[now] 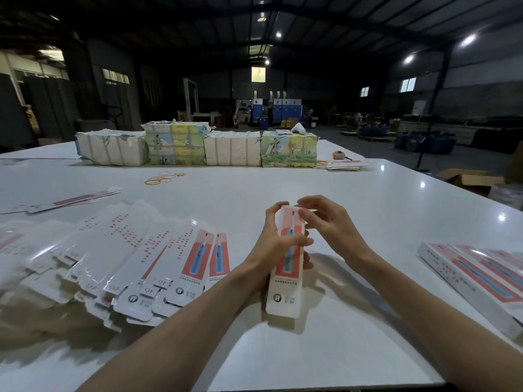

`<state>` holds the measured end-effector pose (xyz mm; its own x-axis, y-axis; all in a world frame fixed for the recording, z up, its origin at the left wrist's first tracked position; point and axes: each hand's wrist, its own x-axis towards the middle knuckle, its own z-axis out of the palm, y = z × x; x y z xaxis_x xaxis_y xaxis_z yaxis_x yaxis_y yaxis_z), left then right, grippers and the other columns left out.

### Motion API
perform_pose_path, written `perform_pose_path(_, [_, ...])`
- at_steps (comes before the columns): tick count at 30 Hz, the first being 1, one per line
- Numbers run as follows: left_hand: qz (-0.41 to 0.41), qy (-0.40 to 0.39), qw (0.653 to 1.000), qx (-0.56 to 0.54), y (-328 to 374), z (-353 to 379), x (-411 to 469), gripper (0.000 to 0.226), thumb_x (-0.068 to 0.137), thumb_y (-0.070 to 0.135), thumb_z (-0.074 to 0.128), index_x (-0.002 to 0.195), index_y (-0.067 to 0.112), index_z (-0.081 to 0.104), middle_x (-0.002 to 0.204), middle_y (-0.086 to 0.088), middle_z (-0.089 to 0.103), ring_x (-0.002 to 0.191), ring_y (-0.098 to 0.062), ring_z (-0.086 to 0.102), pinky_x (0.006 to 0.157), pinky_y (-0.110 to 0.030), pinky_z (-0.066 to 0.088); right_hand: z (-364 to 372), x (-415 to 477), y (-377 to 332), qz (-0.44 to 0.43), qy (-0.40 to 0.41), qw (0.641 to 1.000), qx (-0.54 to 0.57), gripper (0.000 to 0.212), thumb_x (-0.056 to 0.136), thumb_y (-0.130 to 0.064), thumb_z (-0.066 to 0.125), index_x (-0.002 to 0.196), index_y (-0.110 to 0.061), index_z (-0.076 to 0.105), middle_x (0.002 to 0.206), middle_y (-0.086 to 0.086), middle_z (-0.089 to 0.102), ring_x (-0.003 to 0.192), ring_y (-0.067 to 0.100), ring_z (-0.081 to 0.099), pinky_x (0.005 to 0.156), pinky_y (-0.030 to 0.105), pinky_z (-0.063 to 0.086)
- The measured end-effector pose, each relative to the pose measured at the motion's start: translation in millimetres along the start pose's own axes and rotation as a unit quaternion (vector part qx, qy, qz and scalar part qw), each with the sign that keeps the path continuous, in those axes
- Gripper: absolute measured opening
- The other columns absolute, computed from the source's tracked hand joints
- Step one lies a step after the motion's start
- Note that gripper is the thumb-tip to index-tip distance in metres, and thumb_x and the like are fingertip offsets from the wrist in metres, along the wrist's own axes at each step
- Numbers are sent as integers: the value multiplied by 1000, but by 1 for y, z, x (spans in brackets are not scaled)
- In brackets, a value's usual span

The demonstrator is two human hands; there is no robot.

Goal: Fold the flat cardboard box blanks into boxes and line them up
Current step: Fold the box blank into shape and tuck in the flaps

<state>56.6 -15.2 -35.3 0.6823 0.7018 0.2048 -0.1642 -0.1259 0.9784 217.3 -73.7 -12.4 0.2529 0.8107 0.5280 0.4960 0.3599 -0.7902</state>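
Note:
A long narrow white box [285, 281] with a red panel and a blue toothbrush picture is held above the white table [353, 210], its far end up. My left hand [276, 241] grips its middle, thumb across the front. My right hand [328, 219] has curled fingers at the box's top end, on the flap there. A fanned pile of flat box blanks [135, 264] lies to the left. Folded boxes [478, 275] lie side by side at the right edge.
Wrapped paper bundles [195, 148] stand in a row across the far side of the table. Loose rubber bands [162, 178] lie in front of them. More blanks [70, 199] lie at far left and a small stack [345, 164] at far right. An open carton [469, 178] sits on the floor beyond.

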Motion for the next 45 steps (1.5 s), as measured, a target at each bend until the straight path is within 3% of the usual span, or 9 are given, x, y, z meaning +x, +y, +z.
perform_pose_path(5, [-2,51,991,-120,5,2,-5,63,91,46,60,147,44,31,122,-25,63,85,-34,75,78,-50,64,7,0,-7,-56,-13,985,-160,13,104,-27,62,116,-24,66,112,2,64,96,9,66,80,21,55])
perform_pose_path(9, [-34,58,981,-184,9,6,-3,68,105,58,46,162,27,26,149,-23,53,122,-42,66,96,-64,57,11,-7,-29,13,-144,946,-291,69,92,-80,44,146,-39,52,115,-3,52,107,11,53,91,34,51])
perform_pose_path(11, [-64,0,976,-209,12,7,-6,78,99,72,44,156,19,38,142,-20,63,123,-41,67,97,-64,56,12,-15,-37,24,-162,929,-332,83,85,-87,42,152,-38,41,116,-3,47,107,13,49,91,34,49])
perform_pose_path(17, [-124,-61,983,-118,6,11,-5,94,82,86,46,154,25,46,128,1,73,113,-27,74,88,-45,63,-14,-47,-46,42,-79,930,-357,43,96,-52,66,123,-18,63,113,1,63,91,11,58,67,19,47])
perform_pose_path(21, [-120,-42,981,-145,0,9,-5,88,80,74,68,153,31,42,130,-6,73,110,-31,75,80,-41,64,-54,-67,-45,96,-9,902,-421,45,93,-43,74,128,-17,61,122,-1,63,104,13,51,85,27,48])
perform_pose_path(28, [-59,-100,990,-83,-3,7,-7,39,93,41,74,125,19,76,127,-20,69,117,-29,71,89,-31,60,-111,-114,-21,222,2,751,-621,45,107,-31,51,150,-21,42,151,2,46,136,22,45,121,43,34])
perform_pose_path(34, [-48,-119,990,-55,0,8,-8,30,95,33,70,121,21,79,120,-17,73,114,-28,72,90,-28,60,-141,-141,-16,243,53,745,-619,45,104,-34,60,143,-25,41,147,-1,48,130,18,54,115,39,44])
perform_pose_path(40, [-45,-135,989,-46,1,7,-12,23,102,20,67,122,14,77,111,-14,73,107,-26,73,91,-27,58,-152,-135,-24,248,38,713,-655,48,103,-29,60,146,-21,43,149,3,49,135,23,48,120,42,38])
perform_pose_path(45, [-45,-120,992,-23,3,7,-14,22,99,31,68,107,14,79,97,-7,70,88,-19,68,83,-26,55,-95,-67,-38,131,39,774,-618,32,106,-28,50,135,-16,54,133,6,58,120,25,55,101,41,48])
